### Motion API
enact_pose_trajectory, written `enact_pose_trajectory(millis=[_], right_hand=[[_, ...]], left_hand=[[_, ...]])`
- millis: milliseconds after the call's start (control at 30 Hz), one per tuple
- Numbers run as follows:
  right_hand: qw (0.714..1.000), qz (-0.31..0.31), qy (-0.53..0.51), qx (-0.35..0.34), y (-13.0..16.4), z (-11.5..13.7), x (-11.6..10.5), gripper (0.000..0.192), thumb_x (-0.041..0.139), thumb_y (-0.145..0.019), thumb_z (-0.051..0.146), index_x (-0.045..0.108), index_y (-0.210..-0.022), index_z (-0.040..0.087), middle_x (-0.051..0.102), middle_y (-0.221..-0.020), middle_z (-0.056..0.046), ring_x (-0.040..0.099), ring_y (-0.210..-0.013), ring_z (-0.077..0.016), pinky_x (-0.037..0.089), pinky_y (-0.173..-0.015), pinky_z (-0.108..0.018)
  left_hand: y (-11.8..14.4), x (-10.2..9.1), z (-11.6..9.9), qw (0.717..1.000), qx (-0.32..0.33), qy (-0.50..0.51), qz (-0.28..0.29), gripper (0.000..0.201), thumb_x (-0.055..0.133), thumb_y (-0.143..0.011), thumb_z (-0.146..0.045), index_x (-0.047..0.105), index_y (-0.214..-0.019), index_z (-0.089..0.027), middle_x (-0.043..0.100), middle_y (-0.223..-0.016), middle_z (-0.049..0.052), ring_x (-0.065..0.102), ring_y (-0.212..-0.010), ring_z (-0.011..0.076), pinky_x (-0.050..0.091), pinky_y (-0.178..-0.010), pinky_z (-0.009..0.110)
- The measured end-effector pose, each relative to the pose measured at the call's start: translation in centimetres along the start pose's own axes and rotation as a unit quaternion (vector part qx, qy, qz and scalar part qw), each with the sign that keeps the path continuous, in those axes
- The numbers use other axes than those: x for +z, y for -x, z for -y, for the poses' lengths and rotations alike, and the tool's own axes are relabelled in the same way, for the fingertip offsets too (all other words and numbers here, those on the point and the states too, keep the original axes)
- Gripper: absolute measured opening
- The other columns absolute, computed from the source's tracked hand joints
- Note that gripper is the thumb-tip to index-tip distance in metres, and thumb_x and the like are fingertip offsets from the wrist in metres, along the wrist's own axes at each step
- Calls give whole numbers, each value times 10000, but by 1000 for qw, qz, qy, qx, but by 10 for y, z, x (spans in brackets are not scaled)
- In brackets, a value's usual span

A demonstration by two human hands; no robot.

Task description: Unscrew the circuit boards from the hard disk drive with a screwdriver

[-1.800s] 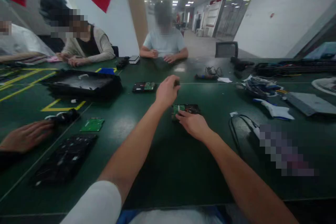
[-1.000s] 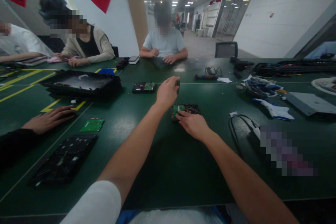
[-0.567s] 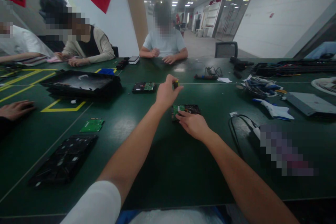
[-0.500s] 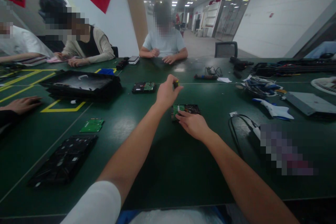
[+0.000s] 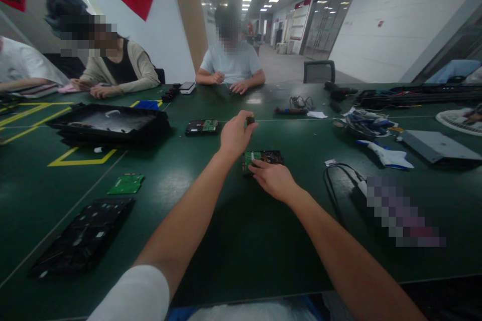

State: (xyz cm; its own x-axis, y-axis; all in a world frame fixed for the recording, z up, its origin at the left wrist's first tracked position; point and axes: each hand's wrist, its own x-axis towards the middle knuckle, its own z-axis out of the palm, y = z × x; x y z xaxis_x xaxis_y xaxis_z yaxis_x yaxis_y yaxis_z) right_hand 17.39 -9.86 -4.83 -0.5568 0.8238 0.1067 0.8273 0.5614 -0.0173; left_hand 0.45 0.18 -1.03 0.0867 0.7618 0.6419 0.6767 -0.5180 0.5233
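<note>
The left hand (image 5: 234, 135) is raised above the green tabletop (image 5: 241, 241), its fingers pinched together on a small dark object (image 5: 250, 120); what that object is cannot be made out, since only its top shows past the fingertips. The right hand (image 5: 274, 180) rests flat with its fingers on the near edge of a hard drive (image 5: 262, 158) lying circuit-board side up, just below the left hand. The hand covers the drive's near side, so whether the fingers grip it or only press on it cannot be told. A second hard drive (image 5: 202, 127) lies farther back to the left, beside a black tray (image 5: 109, 128). A loose green circuit board (image 5: 126, 184) lies near a dark panel (image 5: 85, 238). At right, a black cable (image 5: 339, 180) runs into a blurred patch.
</note>
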Motion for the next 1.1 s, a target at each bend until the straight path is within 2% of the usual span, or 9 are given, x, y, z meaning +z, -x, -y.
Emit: enact_pose_trajectory(millis=[133, 333, 433, 533, 700, 867, 1100], right_hand=[[1000, -2, 1, -1, 0, 0, 0, 444, 378, -1060, 334, 614, -1432, 278, 527, -1565, -35, 690, -1155, -249, 590, -875, -372], [1000, -5, 3, 0, 1, 2, -3, 444, 374, -1060, 324, 618, -1429, 281, 538, -1555, -30, 670, -1193, -239, 577, -905, -349], [1000, -4, 3, 1, 2, 3, -4, 447, 380, -1055, 312, 618, -1431, 268, 539, -1554, -39, 675, -1179, -238, 578, -906, -352], [1000, -6, 0, 2, 2, 4, -5, 446, 387, -1051, 306, 620, -1429, 269, 540, -1554, -38, 671, -1190, -241, 578, -915, -355], [1000, -7, 0, -2, 3, 4, -6, 439, 390, -1049, 296, 631, -1414, 271, 555, -1541, -28, 674, -1180, -238, 582, -914, -356], [1000, 1, -2, 3, 2, 4, -7, 430, 394, -1054, 304, 629, -1413, 271, 548, -1547, -24, 676, -1180, -233, 586, -900, -345], [1000, -4, 2, -4, 1, 1, -3, 434, 382, -1061, 327, 621, -1421, 285, 543, -1550, -26, 662, -1209, -252, 584, -893, -362]], left_hand=[[0, 0, -1, 1000, -13, 18, -3, 326, 764, -892, -316, 596, -1168, -266, 745, -1130, 66, 704, -1054, 259, 531, -942, 405], [-1, -3, 0, 1000, 15, -10, -9, 258, 679, -930, -211, 644, -1180, -265, 710, -1137, 76, 662, -1073, 249, 519, -953, 401], [-2, -4, 1, 999, 19, -26, -25, 273, 647, -930, -165, 669, -1183, -263, 688, -1195, 94, 631, -1133, 261, 502, -992, 418], [-2, -5, 1, 999, 20, -36, -17, 305, 613, -938, -137, 662, -1207, -270, 705, -1210, 89, 617, -1187, 275, 488, -1021, 438], [0, -3, 0, 1000, 8, -30, -3, 311, 655, -945, -217, 619, -1251, -256, 730, -1189, 101, 661, -1139, 285, 502, -989, 438], [1, 0, 1, 1000, -12, -4, -9, 362, 767, -884, -320, 598, -1201, -274, 741, -1149, 76, 690, -1080, 282, 518, -939, 411], [0, -5, 0, 1000, 1, -21, -5, 283, 670, -935, -231, 646, -1215, -265, 720, -1126, 88, 654, -1084, 276, 509, -961, 429]])
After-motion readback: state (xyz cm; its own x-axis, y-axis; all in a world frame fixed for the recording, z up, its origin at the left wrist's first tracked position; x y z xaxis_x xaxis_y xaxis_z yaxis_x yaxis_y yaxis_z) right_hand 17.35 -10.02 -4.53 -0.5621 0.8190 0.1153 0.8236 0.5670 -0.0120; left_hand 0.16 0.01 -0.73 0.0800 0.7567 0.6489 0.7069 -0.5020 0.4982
